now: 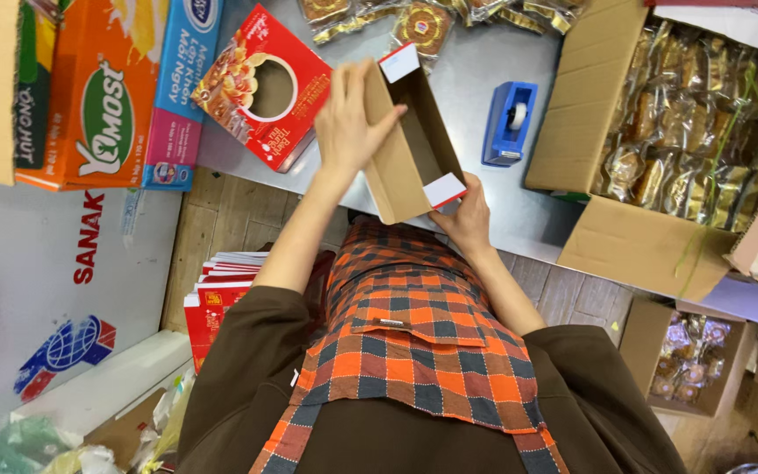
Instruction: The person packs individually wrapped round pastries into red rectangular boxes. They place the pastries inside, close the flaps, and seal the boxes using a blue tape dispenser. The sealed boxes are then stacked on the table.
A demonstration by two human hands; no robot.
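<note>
A small open cardboard box [410, 145] is held above the near edge of the grey table [484, 96], tilted so its brown inside faces the camera, with white-and-red flaps showing at its far and near ends. The left hand [348, 118] is curled over the box's left wall, the fingers reaching over the rim into the opening and the thumb on the outside. The right hand [467, 215] grips the near right corner from below, thumb pressed beside the white flap (the other fingers are hidden behind the box).

Just left of the box a flat red carton with a round window [261, 88] lies on the table, touching or nearly touching the left hand. To the right stands a blue tape dispenser [506, 123], a little apart from the box. Beyond it a large cardboard box [581, 114] is filled with small cakes in clear and gold wrappers [686, 114], and more wrapped cakes [423, 26] lie along the far edge of the table. At the left stand orange and blue cartons [125, 88]. Below the table, by the person's left side, is a stack of flat red cartons [217, 294], and a checked orange-and-black apron [405, 333] hangs below the arms.
</note>
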